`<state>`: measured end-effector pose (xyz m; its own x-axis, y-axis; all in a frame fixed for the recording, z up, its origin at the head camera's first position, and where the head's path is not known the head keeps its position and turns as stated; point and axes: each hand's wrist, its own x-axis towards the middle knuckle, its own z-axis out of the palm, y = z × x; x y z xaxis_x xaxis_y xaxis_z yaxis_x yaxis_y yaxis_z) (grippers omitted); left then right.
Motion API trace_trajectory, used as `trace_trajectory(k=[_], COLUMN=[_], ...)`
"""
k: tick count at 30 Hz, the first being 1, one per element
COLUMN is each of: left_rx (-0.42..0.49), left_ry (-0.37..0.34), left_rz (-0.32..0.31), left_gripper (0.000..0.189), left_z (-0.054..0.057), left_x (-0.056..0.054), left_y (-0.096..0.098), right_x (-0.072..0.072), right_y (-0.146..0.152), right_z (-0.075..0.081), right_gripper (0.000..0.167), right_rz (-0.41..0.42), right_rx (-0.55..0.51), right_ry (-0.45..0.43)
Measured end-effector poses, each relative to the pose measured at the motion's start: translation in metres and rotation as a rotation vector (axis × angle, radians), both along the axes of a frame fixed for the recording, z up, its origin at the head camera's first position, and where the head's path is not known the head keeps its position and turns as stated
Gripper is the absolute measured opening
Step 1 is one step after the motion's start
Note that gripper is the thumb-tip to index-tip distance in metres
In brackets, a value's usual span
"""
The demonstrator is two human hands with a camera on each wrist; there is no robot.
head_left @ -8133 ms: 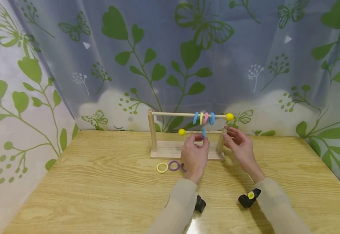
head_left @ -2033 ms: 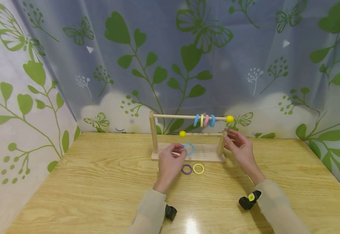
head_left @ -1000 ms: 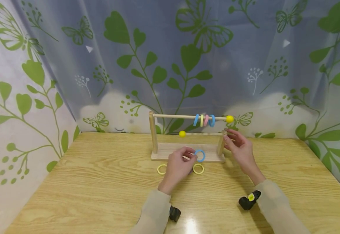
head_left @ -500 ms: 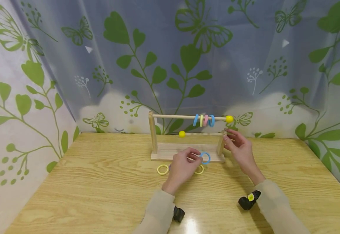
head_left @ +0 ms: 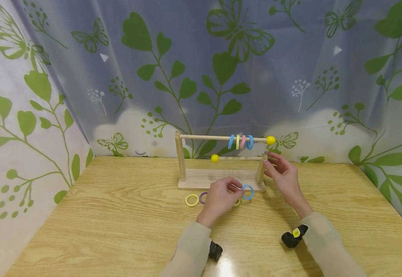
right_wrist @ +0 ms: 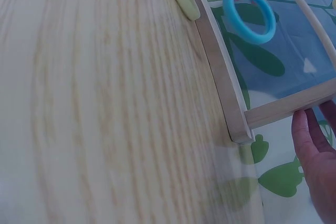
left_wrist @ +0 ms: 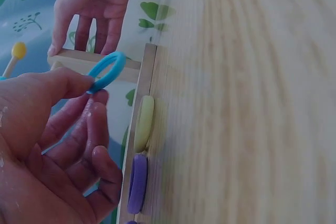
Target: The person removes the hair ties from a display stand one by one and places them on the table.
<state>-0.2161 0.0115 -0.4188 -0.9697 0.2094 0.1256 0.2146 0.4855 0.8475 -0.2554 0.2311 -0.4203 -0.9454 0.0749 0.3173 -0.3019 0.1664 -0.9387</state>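
Note:
My left hand [head_left: 221,198] pinches a blue ring [right_wrist: 254,38] between thumb and fingertips, just in front of the right end of a wooden stand [head_left: 201,179]. In the left wrist view the ring stands tilted at the thumb tip. My right hand [head_left: 285,179] holds the stand's short right post [head_left: 261,172] near its top, thumb and fingertips against the wood. Before the base lie a yellow ring [head_left: 186,200] and a purple ring [head_left: 201,197]. Another yellow ring [left_wrist: 144,124] is partly covered by my left hand in the head view.
The stand's upper rod [head_left: 204,136] carries blue, yellow and pink rings and ends in a yellow ball [head_left: 271,140]. Its lower rod [head_left: 239,158] holds no ring and ends in another yellow ball [head_left: 215,158]. Behind the wooden table [head_left: 118,223] hangs a leaf-patterned curtain [head_left: 173,57].
Earlier the blue ring was on the lower rod in my left hand's fingers. It came off, and my left hand has carried it right and down past the base. My right hand stays put.

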Motion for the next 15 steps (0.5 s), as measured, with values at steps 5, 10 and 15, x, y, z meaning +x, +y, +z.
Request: trace_trajectory(k=[5,10,15], left_rx=[-0.059,-0.102,-0.141], left_ry=[-0.007,-0.033,-0.034], left_rz=[-0.015,-0.039,-0.068], left_gripper=[0.011,0.01,0.01], left_z=[-0.0014,-0.0025,-0.0046], left_x=[-0.0042,-0.0068,-0.0085], left_y=[0.0011,0.0006,-0.0002], right_x=[-0.0004,-0.0006,-0.0003], right_y=[-0.0001,0.0003,0.0002], right_z=[0.0001,-0.0004,-0.0011], right_gripper=[0.045,0.045,0.044], right_rz=[0.006,0.018,0.025], right_rx=[-0.012,-0.031,-0.037], right_ry=[0.005,0.007,0.008])
